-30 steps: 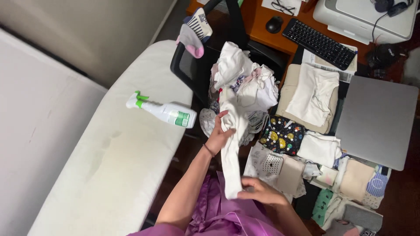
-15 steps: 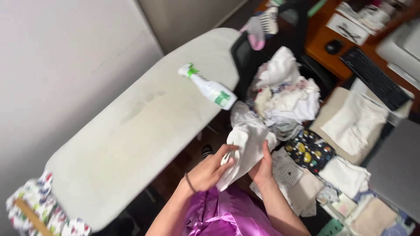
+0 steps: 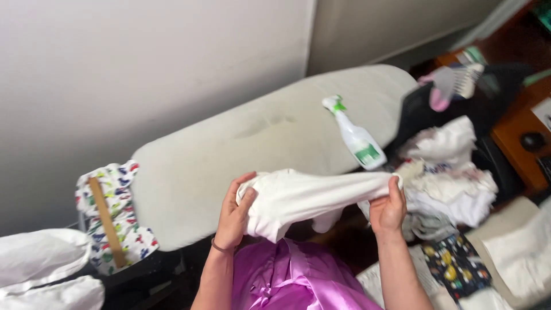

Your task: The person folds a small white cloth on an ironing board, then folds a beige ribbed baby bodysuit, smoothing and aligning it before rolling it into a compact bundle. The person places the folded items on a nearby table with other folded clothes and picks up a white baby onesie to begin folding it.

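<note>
Head view: left hand (image 3: pixel 234 213) and right hand (image 3: pixel 388 208) each grip an end of a white garment (image 3: pixel 313 196), stretched above the ironing board (image 3: pixel 241 155) edge. Soft, light, limp cloth; best pinched at hems.

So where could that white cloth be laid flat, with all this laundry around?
The ironing board is bare from its patterned left end to the spray bottle. Right of the bottle it is crowded: a heaped laundry pile and folded stacks. Both hands hold the white garment.
</note>
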